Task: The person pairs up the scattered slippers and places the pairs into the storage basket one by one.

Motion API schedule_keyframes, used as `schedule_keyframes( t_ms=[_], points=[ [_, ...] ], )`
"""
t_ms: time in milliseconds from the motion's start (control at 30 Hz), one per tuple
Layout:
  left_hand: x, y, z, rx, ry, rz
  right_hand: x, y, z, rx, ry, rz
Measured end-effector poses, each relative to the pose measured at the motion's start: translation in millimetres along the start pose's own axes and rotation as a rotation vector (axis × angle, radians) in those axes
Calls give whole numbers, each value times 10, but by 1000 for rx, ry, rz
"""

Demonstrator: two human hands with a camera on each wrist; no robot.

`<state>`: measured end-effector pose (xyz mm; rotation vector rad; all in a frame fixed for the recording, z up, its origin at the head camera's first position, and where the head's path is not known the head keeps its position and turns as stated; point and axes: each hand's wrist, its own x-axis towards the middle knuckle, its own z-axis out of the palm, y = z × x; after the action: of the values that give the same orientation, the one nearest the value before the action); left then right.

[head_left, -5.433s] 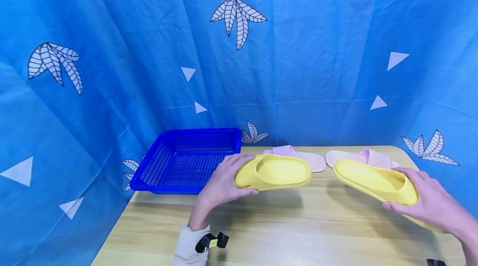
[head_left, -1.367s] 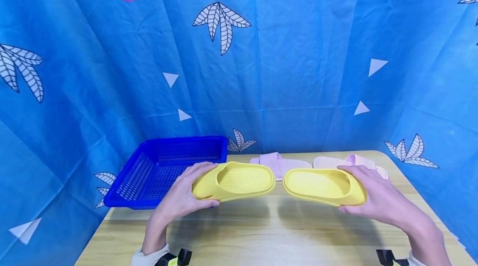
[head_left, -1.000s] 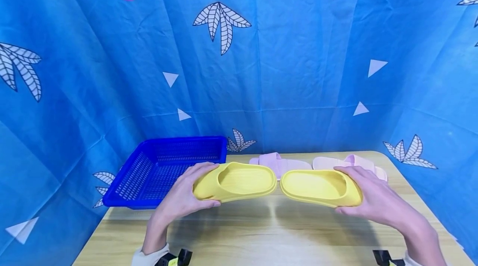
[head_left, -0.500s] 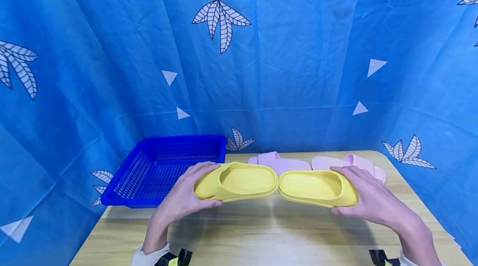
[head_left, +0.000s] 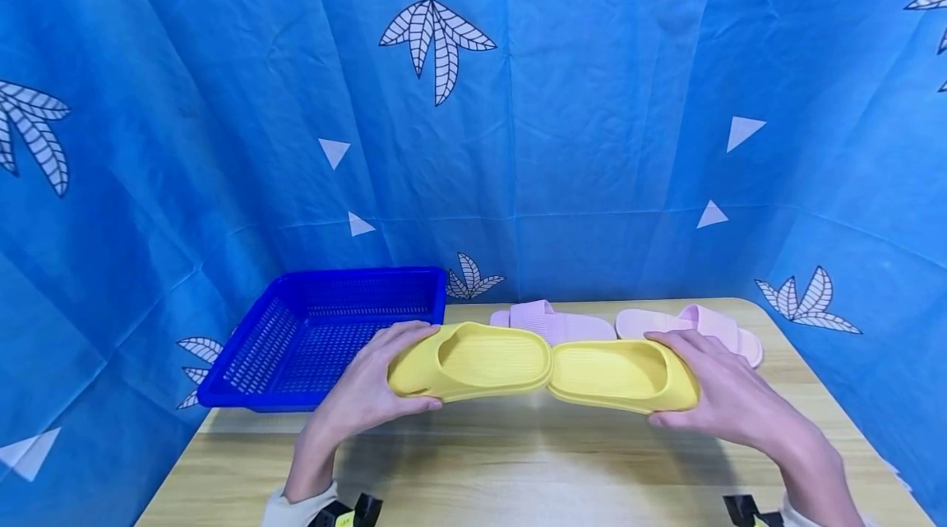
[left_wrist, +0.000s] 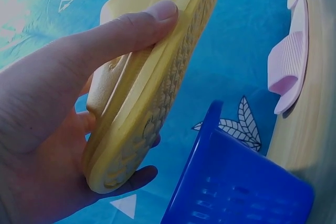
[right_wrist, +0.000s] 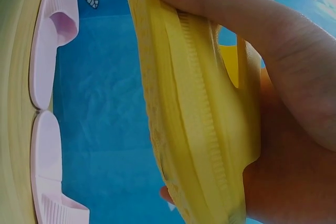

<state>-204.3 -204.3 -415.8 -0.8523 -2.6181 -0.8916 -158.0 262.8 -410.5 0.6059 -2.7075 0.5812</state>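
Note:
Above the table my left hand (head_left: 373, 387) grips a yellow slipper (head_left: 496, 358) by its toe end, thumb on the near side. My right hand (head_left: 728, 391) holds the matching yellow slipper (head_left: 610, 371) the same way, also by the toe. Both slippers are raised, and their heel ends meet or nearly meet in the middle of the head view. From the left wrist view, the patterned sole of the left yellow slipper (left_wrist: 157, 93) shows. The right wrist view has the side of the other yellow slipper (right_wrist: 194, 108) close up.
Behind the yellow slippers, a pair of pink slippers lies on the wooden table (head_left: 533, 478): one pink slipper (head_left: 584, 328) left, another pink slipper (head_left: 644, 321) right. A blue plastic basket (head_left: 251, 358) stands at the back left. A patterned blue curtain (head_left: 592, 140) hangs behind.
Over the last few seconds the yellow slippers have been brought together heel to heel. The right hand has moved left with its slipper, closing the gap. The left hand has barely moved recently.

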Motion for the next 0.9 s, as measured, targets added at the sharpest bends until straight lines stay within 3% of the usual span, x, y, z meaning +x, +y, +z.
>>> schedule_keyframes(
  t_ms=[367, 900],
  points=[
    [8, 26, 38, -5, -12, 1, 20, -41, 46, -23, 2, -15],
    [30, 43, 80, 2, -20, 5, 39, -64, 99, -51, 69, -70]
  ],
)
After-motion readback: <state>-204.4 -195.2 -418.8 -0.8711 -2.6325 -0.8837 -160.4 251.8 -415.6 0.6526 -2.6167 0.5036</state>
